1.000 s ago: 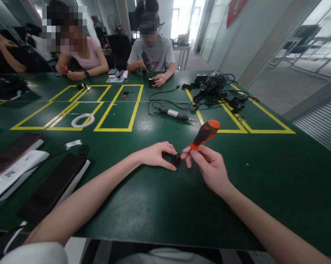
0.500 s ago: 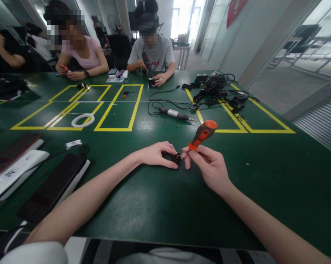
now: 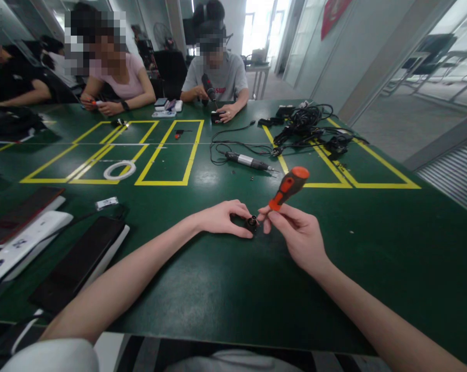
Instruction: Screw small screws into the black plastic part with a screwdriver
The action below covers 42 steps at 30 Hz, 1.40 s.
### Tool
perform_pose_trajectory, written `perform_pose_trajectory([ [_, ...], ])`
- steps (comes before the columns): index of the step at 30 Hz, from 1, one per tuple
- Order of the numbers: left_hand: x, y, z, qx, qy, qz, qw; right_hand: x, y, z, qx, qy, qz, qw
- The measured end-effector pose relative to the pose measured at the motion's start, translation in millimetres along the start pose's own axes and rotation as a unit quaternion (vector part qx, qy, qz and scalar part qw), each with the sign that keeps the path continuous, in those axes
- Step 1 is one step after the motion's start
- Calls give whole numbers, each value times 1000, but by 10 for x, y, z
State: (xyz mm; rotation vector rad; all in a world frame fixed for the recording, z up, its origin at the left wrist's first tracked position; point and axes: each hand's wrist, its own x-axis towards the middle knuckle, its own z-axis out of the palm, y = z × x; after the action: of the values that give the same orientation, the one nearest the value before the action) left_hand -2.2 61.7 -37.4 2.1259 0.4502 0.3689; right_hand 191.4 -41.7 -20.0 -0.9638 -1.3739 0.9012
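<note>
Just past the right hand [image 3: 295,235] lie a silver power tool [image 3: 246,161] and a heap of black cables [image 3: 307,126], while phones [image 3: 76,261] lie well off to the side of the left hand [image 3: 221,217]; nothing blocks the hands. The green desk [image 3: 226,289] has yellow lines, and other people sit at its far side in a bright room. As before, the left grip pinches the small black part [image 3: 251,223] on the desk and the right grip is closed around the orange screwdriver [image 3: 288,187], whose handle has barely moved.
</note>
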Motion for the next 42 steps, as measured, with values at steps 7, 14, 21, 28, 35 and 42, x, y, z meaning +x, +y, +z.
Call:
perform_pose_trajectory([
  [7,8,2,6,3,-1,-4,1000,-11,-26,11,6,12,29,999],
  [14,4,-14,11,0,5,6,1000,-9,-4,-14,11,-4,15,1000],
  [21,15,46,-4,1,-8,-1,1000,-27,-3,17,7,-4,19,1000],
  [28,4,23,2,-1,3,-10,1000,-2,4,4,45,-8,26,999],
  [35,4,-12,-1,1,-1,9,1000,-5,-16,10,1,22,11,1000],
  [42,1,-14,-2,2,-2,13,1000,0,8,-18,2,9,2,1000],
])
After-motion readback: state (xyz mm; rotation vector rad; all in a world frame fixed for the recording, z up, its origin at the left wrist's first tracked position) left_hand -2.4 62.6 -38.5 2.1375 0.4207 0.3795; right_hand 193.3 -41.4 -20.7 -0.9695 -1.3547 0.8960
